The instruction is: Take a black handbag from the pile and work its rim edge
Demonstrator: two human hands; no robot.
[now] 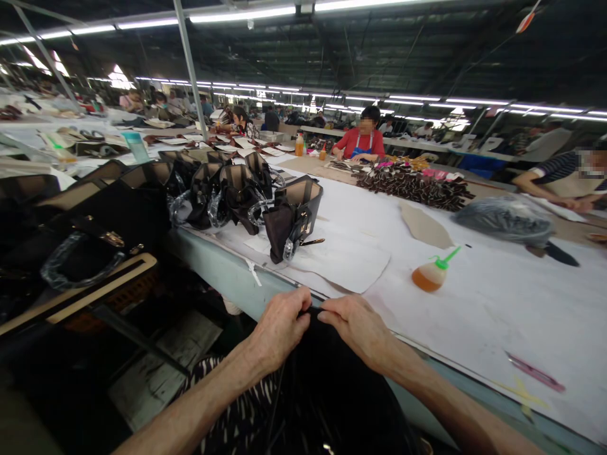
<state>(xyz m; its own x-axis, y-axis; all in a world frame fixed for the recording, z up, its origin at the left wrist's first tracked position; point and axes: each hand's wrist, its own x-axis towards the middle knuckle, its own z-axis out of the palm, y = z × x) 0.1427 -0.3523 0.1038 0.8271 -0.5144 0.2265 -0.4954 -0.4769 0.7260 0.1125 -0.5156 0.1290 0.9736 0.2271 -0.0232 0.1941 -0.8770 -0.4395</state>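
My left hand [286, 324] and my right hand [356, 325] are close together at the near edge of the table. Between them is the top edge of a black bag [339, 385], which hangs down over my lap. Fingers and thumb of each hand are pinched on that edge. Most of the bag is dark, so its shape is hard to make out. On the table beyond my hands stands a small dark handbag [300, 212] with an open top and a gold-coloured zip piece beside it.
Several black bags [142, 183] with plastic-wrapped handles crowd the left. To the right are a glue bottle [430, 273] with a green nozzle, a pink cutter [535, 371], a grey plastic bag [505, 218] and a heap of dark strips [412, 183]. Co-workers sit across the table.
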